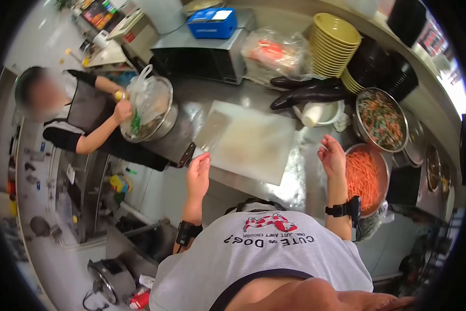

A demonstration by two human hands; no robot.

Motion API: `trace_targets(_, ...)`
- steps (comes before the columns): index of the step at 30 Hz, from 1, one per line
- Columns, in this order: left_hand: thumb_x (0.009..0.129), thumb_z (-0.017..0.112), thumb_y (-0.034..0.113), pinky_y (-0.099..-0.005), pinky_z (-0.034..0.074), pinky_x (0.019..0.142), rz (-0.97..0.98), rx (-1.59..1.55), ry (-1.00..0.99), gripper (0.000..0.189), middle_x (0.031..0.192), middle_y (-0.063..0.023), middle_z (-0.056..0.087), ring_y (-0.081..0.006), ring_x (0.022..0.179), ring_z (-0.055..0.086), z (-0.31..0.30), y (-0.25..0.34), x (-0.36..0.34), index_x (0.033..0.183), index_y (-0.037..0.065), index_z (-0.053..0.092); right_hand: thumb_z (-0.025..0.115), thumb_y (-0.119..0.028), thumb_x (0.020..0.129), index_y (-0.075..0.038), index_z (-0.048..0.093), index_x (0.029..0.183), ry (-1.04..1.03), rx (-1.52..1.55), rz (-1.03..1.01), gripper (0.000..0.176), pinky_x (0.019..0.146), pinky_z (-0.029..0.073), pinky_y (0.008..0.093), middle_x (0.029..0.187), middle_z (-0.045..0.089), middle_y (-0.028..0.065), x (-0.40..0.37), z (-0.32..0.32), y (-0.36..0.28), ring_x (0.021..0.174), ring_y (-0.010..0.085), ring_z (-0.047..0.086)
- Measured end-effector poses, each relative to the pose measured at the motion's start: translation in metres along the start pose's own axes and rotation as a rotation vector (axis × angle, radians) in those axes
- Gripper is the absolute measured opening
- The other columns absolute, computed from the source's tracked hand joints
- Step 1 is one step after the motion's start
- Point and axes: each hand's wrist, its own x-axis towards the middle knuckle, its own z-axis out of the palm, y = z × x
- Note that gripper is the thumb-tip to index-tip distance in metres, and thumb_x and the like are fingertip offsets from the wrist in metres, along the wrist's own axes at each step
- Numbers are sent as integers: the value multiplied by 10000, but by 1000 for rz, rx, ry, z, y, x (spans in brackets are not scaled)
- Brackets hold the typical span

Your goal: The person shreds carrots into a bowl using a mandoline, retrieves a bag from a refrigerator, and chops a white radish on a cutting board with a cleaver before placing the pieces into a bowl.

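My left hand (198, 167) is raised at the near left corner of a white cutting board (259, 147), empty, its fingers loosely extended. Beside it a cleaver (212, 130) lies across the board's left edge, its dark handle (186, 155) sticking out past the board. My right hand (332, 154) hovers right of the board, empty, with fingers slightly bent and apart. Closest to it is a metal bowl of shredded carrot (362, 181). Behind that stands a metal bowl of mixed shredded vegetables (381, 119).
Two eggplants (308, 97) and a white radish piece (312, 114) rest on a bowl (337, 111). Stacked yellow bowls (335, 44), a plastic bag (277, 52) and a microwave (199, 59) line the back. At left, another person (93, 109) handles things over a large metal bowl (165, 116).
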Motion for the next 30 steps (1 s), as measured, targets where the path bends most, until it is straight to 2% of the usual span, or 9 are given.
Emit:
trace_targets(7,942,601,193,-288,485,838,50,370,269,280,1130,-100,607,-180,988,602,-75,-46,6,1168,29,608,539,-213,976,-24,584,1074,10,-63,84,217,549,444,256,659,485,-15,9,11,34,590,119,508)
trace_targets(9,946,591,201,-318,482,876,64,736,274,287,1105,-135,616,-216,1012,605,-105,-76,10,1150,0,606,525,-230,986,-26,585,1024,-85,37,168,216,522,418,263,579,382,-34,5,21,41,542,116,464)
trace_targets(11,948,587,224,-338,482,880,-166,471,293,319,1123,-149,619,-235,1005,610,-125,-92,11,1165,-9,593,514,-240,990,-12,584,1076,-5,30,114,254,534,436,271,598,408,-24,9,27,51,554,133,493)
trace_targets(15,953,577,223,-343,482,885,-141,471,258,325,1123,-150,620,-245,998,615,-148,-119,14,1176,-12,591,506,-157,969,-14,406,1347,159,-184,-158,416,680,498,307,939,582,48,-1,60,30,823,160,573)
trace_targets(16,953,577,223,-343,482,885,-127,456,230,325,1123,-150,620,-245,998,615,-142,-115,17,1176,-12,591,527,-124,939,-31,344,1390,160,-214,-199,495,732,504,331,1147,546,77,3,56,26,936,170,553)
trace_targets(21,952,574,202,-333,480,894,-47,377,206,319,1141,-147,609,-231,1019,605,-115,-72,30,1192,-7,595,593,-148,895,-54,365,1375,305,-144,-264,540,708,513,344,1194,503,88,40,57,-13,949,195,558)
trace_targets(25,948,578,185,-330,491,874,-28,284,45,321,1175,-146,586,-225,1035,597,-66,-9,42,1206,-5,584,597,-163,908,-119,347,1402,305,-460,-459,556,656,507,329,1100,583,102,75,68,-38,832,192,620)
trace_targets(28,932,598,180,-326,506,832,73,351,-106,351,1196,-149,565,-221,1039,594,-23,26,54,1229,-4,566,549,-255,953,-205,275,1440,120,-279,-152,561,599,511,331,946,637,112,82,88,-52,718,218,640)
trace_targets(30,916,618,184,-328,516,801,85,455,-263,383,1198,-149,558,-223,1036,596,6,42,65,1245,0,551,562,-333,952,-270,213,1467,-8,-349,48,626,638,552,374,1048,601,168,67,110,-51,760,284,654)
